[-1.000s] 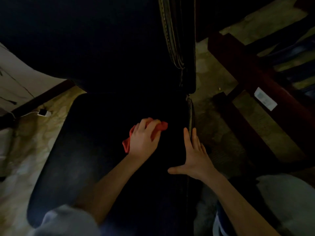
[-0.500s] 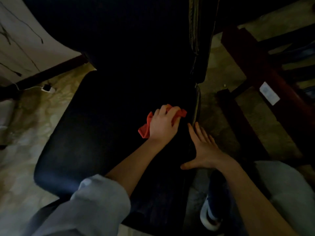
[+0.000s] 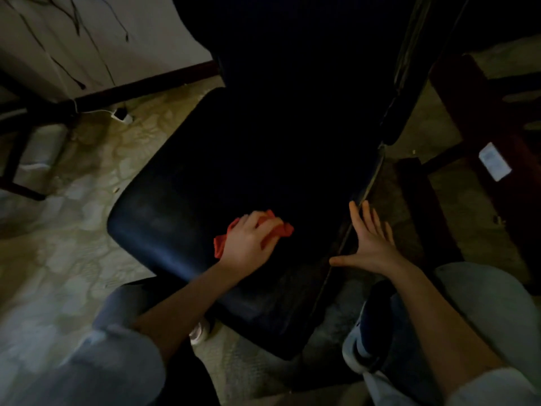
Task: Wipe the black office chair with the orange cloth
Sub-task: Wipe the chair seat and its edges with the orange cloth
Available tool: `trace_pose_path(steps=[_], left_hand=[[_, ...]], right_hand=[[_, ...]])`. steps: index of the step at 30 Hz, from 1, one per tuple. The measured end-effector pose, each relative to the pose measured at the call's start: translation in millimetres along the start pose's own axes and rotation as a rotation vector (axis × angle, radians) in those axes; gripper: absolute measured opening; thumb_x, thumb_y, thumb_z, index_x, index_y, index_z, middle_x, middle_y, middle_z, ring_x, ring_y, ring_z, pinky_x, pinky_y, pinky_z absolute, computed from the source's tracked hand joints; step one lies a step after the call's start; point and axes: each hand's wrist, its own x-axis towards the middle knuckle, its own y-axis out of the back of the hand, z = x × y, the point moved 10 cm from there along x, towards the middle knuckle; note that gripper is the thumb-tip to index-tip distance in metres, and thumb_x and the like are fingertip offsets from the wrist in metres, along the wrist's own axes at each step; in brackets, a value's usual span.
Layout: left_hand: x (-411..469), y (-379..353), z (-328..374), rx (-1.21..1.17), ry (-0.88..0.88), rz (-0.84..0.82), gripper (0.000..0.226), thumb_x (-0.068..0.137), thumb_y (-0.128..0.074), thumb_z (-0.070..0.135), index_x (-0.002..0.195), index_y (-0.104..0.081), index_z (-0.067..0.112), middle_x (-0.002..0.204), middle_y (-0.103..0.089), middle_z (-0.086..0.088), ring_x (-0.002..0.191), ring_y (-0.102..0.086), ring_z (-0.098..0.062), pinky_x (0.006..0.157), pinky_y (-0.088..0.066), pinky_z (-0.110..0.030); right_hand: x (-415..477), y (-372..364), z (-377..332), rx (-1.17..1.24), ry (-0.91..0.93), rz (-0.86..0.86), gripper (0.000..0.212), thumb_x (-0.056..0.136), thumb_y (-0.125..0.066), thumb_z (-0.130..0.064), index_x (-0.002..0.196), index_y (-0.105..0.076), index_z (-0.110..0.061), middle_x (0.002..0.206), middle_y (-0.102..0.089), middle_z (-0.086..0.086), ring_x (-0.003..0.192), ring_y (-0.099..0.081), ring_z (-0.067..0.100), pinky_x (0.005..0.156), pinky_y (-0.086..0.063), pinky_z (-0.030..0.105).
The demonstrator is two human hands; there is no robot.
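The black office chair [image 3: 181,218] fills the middle of the dim view, its padded seat towards me and its backrest rising into darkness above. My left hand [image 3: 248,244] lies on the middle of the seat with its fingers curled over the bunched orange cloth [image 3: 282,230], pressing it to the seat. Bits of the cloth stick out at the fingertips and beside the wrist. My right hand [image 3: 370,244] rests flat on the seat's right edge, fingers straight and thumb spread out.
A patterned pale floor [image 3: 67,230] lies to the left, with a white plug and cable [image 3: 121,115] by the wall. Dark red wooden furniture [image 3: 480,118] with a white label [image 3: 494,161] stands at the right. My knees and shoes show at the bottom.
My left hand has slid the cloth back along the seat, away from the right edge towards the seat's middle. My right hand stays on the right edge. The camera has tilted and shifted.
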Motion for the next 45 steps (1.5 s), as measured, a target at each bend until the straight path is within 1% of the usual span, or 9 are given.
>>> trace_pose_path(steps=[4, 6, 13, 18, 20, 28, 35, 39, 45], left_hand=[[29, -5, -9, 0.014, 0.407, 0.006, 0.031, 0.088, -0.054, 0.027, 0.118, -0.062, 0.02, 0.109, -0.058, -0.016, 0.093, -0.057, -0.04, 0.078, -0.048, -0.044], [41, -19, 14, -0.031, 0.439, -0.024, 0.034, 0.09, -0.053, 0.024, 0.124, -0.057, 0.019, 0.116, -0.054, -0.016, 0.1, -0.053, -0.039, 0.083, -0.047, -0.045], [17, -31, 75, -0.028, -0.038, -0.108, 0.035, 0.082, -0.047, 0.03, 0.116, -0.056, 0.026, 0.106, -0.06, -0.011, 0.08, -0.061, -0.031, 0.066, -0.052, -0.036], [-52, -14, 63, 0.062, -0.297, -0.116, 0.038, 0.082, -0.046, 0.036, 0.121, -0.048, 0.034, 0.115, -0.049, 0.001, 0.083, -0.061, -0.025, 0.078, -0.048, -0.035], [-59, -1, 35, 0.063, -0.234, -0.049, 0.036, 0.083, -0.048, 0.036, 0.118, -0.05, 0.034, 0.114, -0.049, 0.002, 0.083, -0.061, -0.025, 0.08, -0.042, -0.035], [-48, 23, -32, 0.058, 0.512, 0.09, 0.031, 0.081, -0.05, 0.034, 0.108, -0.062, 0.028, 0.1, -0.06, -0.012, 0.082, -0.059, -0.037, 0.076, -0.049, -0.047], [-49, -8, 66, 0.049, 0.161, 0.039, 0.033, 0.081, -0.046, 0.032, 0.106, -0.066, 0.027, 0.098, -0.06, -0.006, 0.071, -0.059, -0.027, 0.059, -0.046, -0.032], [-87, -9, 79, 0.08, -0.073, 0.004, 0.036, 0.079, -0.046, 0.035, 0.114, -0.053, 0.034, 0.111, -0.057, -0.005, 0.076, -0.059, -0.025, 0.07, -0.049, -0.037], [-121, 28, -18, 0.0, 0.31, 0.114, 0.029, 0.085, -0.046, 0.04, 0.113, -0.051, 0.037, 0.107, -0.06, -0.004, 0.086, -0.061, -0.028, 0.076, -0.05, -0.041]], right_hand=[[-2, -4, -4, 0.024, -0.005, 0.014, 0.129, 0.068, -0.074, -0.057, 0.142, 0.029, -0.032, 0.152, 0.033, 0.002, 0.141, 0.024, 0.018, 0.114, 0.01, 0.046], [-2, -3, -3, 0.019, -0.026, 0.04, 0.131, 0.067, -0.076, -0.056, 0.143, 0.027, -0.031, 0.153, 0.031, 0.003, 0.143, 0.021, 0.018, 0.114, 0.008, 0.047], [0, -2, 1, 0.038, -0.027, 0.073, 0.132, 0.064, -0.077, -0.056, 0.144, 0.025, -0.032, 0.154, 0.028, 0.0, 0.144, 0.016, 0.019, 0.114, 0.006, 0.049], [-3, -3, -3, 0.014, 0.024, 0.104, 0.13, 0.066, -0.075, -0.058, 0.145, 0.024, -0.029, 0.155, 0.027, 0.004, 0.143, 0.021, 0.018, 0.113, 0.013, 0.045], [-5, -5, -5, 0.012, 0.045, 0.104, 0.127, 0.069, -0.073, -0.056, 0.146, 0.023, -0.027, 0.154, 0.028, 0.004, 0.142, 0.024, 0.019, 0.112, 0.015, 0.044], [-10, -17, -20, -0.045, 0.16, 0.092, 0.106, 0.079, -0.066, -0.052, 0.147, 0.012, -0.033, 0.153, 0.029, 0.0, 0.142, 0.023, 0.019, 0.113, 0.013, 0.043], [-11, -15, -22, -0.128, 0.078, 0.119, 0.106, 0.079, -0.064, -0.057, 0.148, 0.012, -0.032, 0.155, 0.026, 0.003, 0.143, 0.019, 0.02, 0.113, 0.012, 0.043], [-14, -17, -34, -0.242, 0.174, 0.145, 0.097, 0.084, -0.059, -0.055, 0.148, 0.011, -0.034, 0.155, 0.025, 0.0, 0.14, 0.027, 0.017, 0.112, 0.016, 0.045], [-18, -28, -48, -0.334, 0.269, 0.092, 0.086, 0.089, -0.05, -0.055, 0.143, 0.014, -0.033, 0.157, 0.02, -0.001, 0.142, 0.023, 0.02, 0.112, 0.016, 0.044]])
